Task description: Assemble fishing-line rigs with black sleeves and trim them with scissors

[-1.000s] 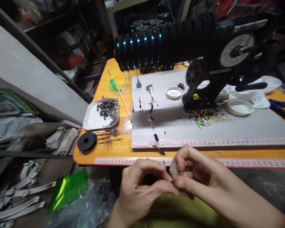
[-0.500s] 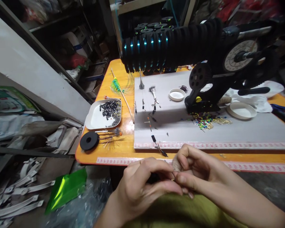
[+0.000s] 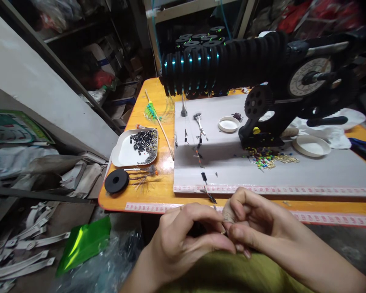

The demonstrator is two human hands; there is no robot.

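Above the lap, my left hand (image 3: pixel 186 234) and my right hand (image 3: pixel 256 224) meet at the fingertips. Thumb and index finger of the left pinch a tiny gold-coloured metal piece (image 3: pixel 223 233), mostly covered by the fingers. My right thumb and fingers press together right against it; what they pinch is too small to make out. Just beyond the hands, a black cylinder (image 3: pixel 204 177) and an orange-and-black stick piece (image 3: pixel 199 158) lie in a row on the white board (image 3: pixel 225 162). A dark small cluster (image 3: pixel 212 198) lies at the board's front edge.
A black spool rack (image 3: pixel 222 65) with a geared stand overhangs the board. Coloured beads (image 3: pixel 264 156) lie beneath it. To the left are a white tray (image 3: pixel 120 152) of black cylinders, a black foam disc (image 3: pixel 116 181) and a thin stick (image 3: pixel 164 136). Measuring tapes (image 3: pixel 149 207) edge table and board.
The view has shifted slightly, so the table appears a little lower and further right. The hands keep almost the same pinching pose. The black cylinder and orange stick piece have shifted a little on the board.
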